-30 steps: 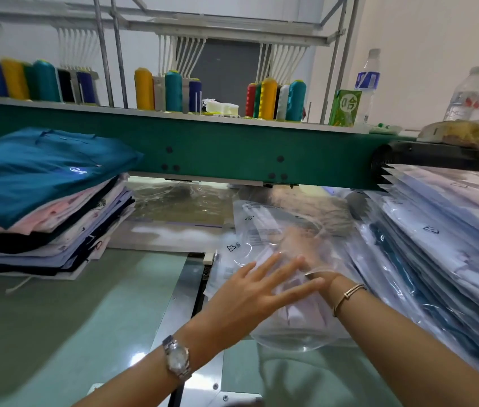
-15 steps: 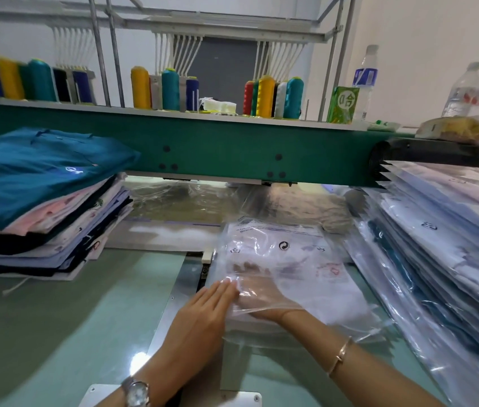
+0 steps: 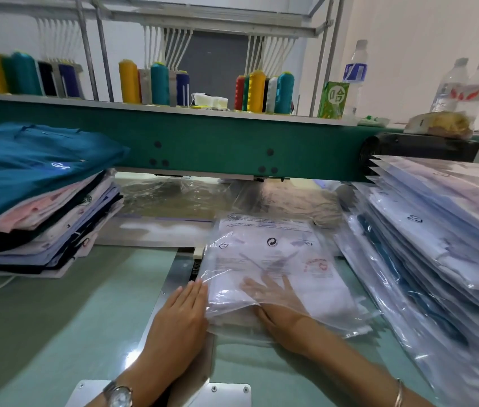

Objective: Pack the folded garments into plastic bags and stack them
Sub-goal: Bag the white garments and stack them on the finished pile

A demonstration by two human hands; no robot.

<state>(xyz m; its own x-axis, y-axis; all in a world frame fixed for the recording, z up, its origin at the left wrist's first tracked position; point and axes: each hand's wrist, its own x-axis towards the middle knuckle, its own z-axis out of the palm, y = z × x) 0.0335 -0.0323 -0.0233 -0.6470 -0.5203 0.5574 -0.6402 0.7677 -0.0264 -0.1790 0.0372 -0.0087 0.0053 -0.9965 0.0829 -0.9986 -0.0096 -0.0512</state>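
**Bagging station: right hand inside the bag, left hand alongside it**

Centre of frame: a clear printed plastic bag (image 3: 273, 254) lies flat on the bench (image 3: 56, 333), with its open mouth toward the lower edge. The right hand (image 3: 276, 309) is pushed into that mouth, its fingers spread and straight. They show only as a blur through the film, and they grip nothing that can be seen. The pale contents under the print cannot be told apart from the plastic, whether garment or insert. The left hand (image 3: 182, 315) lies flat and relaxed, fingers together, with its fingertips at the bag's left edge. A wristwatch (image 3: 119, 395) is cut by the bottom of the frame.

Left of frame: a stack of folded garments (image 3: 41, 201) with a teal one on top. Its left side is cut off.

Right of frame: a slanting pile of bagged garments (image 3: 438, 230) that runs out of frame; its lower part is smeared.

Behind: loose clear film under the green beam (image 3: 217, 145), hard to resolve. Thread cones (image 3: 256, 89) and water bottles (image 3: 355, 69) stand along the top of the beam.
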